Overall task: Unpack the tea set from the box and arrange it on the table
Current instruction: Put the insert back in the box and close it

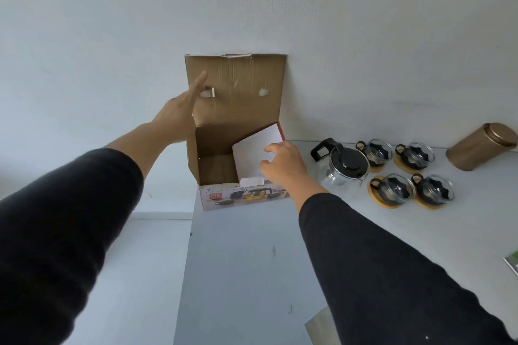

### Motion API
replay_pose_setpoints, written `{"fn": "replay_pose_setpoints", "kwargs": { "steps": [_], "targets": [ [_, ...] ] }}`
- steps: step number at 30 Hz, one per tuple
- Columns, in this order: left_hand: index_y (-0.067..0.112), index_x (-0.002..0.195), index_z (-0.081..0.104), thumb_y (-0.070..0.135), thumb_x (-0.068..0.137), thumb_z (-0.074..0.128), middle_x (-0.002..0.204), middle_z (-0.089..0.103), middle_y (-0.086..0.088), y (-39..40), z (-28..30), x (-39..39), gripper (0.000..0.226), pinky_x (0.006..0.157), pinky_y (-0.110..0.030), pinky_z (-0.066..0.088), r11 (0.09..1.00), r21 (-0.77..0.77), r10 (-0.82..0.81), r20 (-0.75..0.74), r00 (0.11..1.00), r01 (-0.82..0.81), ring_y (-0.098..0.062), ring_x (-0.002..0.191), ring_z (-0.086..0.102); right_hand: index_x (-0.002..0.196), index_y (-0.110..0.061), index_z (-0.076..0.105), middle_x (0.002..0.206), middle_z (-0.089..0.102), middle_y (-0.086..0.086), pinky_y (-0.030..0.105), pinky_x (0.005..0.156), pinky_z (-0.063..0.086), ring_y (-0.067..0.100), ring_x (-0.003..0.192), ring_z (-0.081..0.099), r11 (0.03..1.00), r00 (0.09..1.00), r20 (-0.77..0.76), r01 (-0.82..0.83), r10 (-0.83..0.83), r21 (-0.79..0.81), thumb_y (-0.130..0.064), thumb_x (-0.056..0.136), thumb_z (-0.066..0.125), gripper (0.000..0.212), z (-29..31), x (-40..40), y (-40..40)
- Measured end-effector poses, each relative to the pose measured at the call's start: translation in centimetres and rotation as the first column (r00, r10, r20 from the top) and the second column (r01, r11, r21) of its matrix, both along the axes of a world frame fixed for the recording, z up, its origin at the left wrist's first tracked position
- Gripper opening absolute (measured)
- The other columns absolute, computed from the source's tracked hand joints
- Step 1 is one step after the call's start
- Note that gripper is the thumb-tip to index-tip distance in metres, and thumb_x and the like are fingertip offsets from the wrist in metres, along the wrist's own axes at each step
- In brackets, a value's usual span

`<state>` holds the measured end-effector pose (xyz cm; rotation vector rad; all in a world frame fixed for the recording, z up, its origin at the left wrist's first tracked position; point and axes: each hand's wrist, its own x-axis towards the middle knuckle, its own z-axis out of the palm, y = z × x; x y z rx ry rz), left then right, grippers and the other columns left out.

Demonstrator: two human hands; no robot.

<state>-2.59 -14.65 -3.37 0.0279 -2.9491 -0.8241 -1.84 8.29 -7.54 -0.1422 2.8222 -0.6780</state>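
Left hand point(179, 112) flat, open, on box point(238, 165) lid; right hand point(283, 165) grip pinching side flap; teapot point(343, 169) just beside on bench point(252, 260)—elbow swing could topple it.

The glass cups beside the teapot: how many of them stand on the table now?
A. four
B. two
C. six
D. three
A. Four glass cups with black handles stand in two rows of two on round wooden coasters, to the right of the glass teapot on the table.
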Motion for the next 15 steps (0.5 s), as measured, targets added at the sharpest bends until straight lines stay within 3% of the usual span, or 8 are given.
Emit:
{"fn": "replay_pose_setpoints", "kwargs": {
  "steps": [2, 4, 6, 9, 11, 15],
  "targets": [
    [0.035, 0.152, -0.005, -0.012, 0.085, 0.047, 0.156, 0.029, -0.009, 0.2, -1.3, 0.5, 0.098, 0.077, -0.031, 0.045, 1.0, -0.019, 0.018, -0.001, 1.0, -0.018, -0.033, 0.104, 0.058, 0.132, -0.021, 0.052, 0.141, 0.041, 0.002, 0.047, 0.104, 0.04, 0.021, 0.133, 0.035, 1.0, 1.0, 0.001, 0.011, -0.011, -0.003, -0.024, 0.087, 0.053, 0.045, -0.2, -0.1, -0.3],
    [0.031, 0.153, 0.0, 0.0, 0.09, 0.053, 0.158, 0.025, -0.006, 0.9, -2.4, 0.8, 0.088, 0.096, -0.037, 0.043, 0.996, 0.027, 0.089, -0.018, 0.996, -0.088, -0.034, 0.125, 0.05, 0.132, -0.02, 0.052, 0.139, 0.042, 0.002, 0.047, 0.103, 0.041, 0.021, 0.133, 0.035, 0.999, 0.999, 0.004, 0.033, -0.033, 0.005, -0.025, 0.088, 0.053, 0.045, -0.2, -0.1, -0.6],
    [0.026, 0.153, 0.01, 0.015, 0.093, 0.058, 0.159, 0.021, -0.003, 1.6, -3.0, 0.8, 0.078, 0.111, -0.039, 0.033, 0.962, 0.164, 0.222, 0.006, 0.975, -0.22, -0.029, 0.14, 0.034, 0.134, -0.018, 0.05, 0.139, 0.042, 0.003, 0.047, 0.103, 0.041, 0.022, 0.133, 0.036, 0.998, 0.998, 0.007, 0.055, -0.055, 0.003, -0.025, 0.088, 0.052, 0.046, -0.2, -0.3, -0.7],
    [0.024, 0.151, 0.017, 0.034, 0.096, 0.05, 0.157, 0.025, -0.002, 3.2, -2.7, 0.7, 0.065, 0.112, -0.04, 0.031, 0.841, 0.408, 0.349, 0.094, 0.933, -0.355, -0.024, 0.143, 0.03, 0.136, -0.016, 0.047, 0.139, 0.043, 0.006, 0.046, 0.104, 0.041, 0.025, 0.132, 0.038, 0.997, 0.997, 0.013, 0.073, -0.072, -0.022, -0.024, 0.088, 0.052, 0.049, 0.0, -0.6, -0.8],
    [0.02, 0.151, 0.016, 0.034, 0.101, 0.037, 0.157, 0.025, -0.003, 4.6, -2.6, 0.9, 0.056, 0.113, -0.038, 0.03, 0.804, 0.473, 0.365, 0.086, 0.927, -0.36, -0.024, 0.143, 0.03, 0.137, -0.017, 0.046, 0.138, 0.043, 0.008, 0.044, 0.104, 0.041, 0.026, 0.13, 0.04, 0.996, 0.997, 0.019, 0.074, -0.073, -0.046, -0.023, 0.089, 0.052, 0.049, 0.2, -0.8, -1.0],
    [0.018, 0.148, 0.02, 0.012, 0.103, 0.026, 0.155, 0.027, -0.005, 6.1, -4.1, 1.2, 0.046, 0.114, -0.037, 0.033, 0.775, 0.487, 0.418, 0.081, 0.905, -0.402, -0.026, 0.141, 0.031, 0.137, -0.018, 0.046, 0.137, 0.045, 0.009, 0.039, 0.1, 0.044, 0.027, 0.127, 0.044, 0.993, 0.995, 0.021, 0.094, -0.093, -0.075, -0.021, 0.09, 0.051, 0.048, 0.3, -1.2, -1.3]
  ]
}}
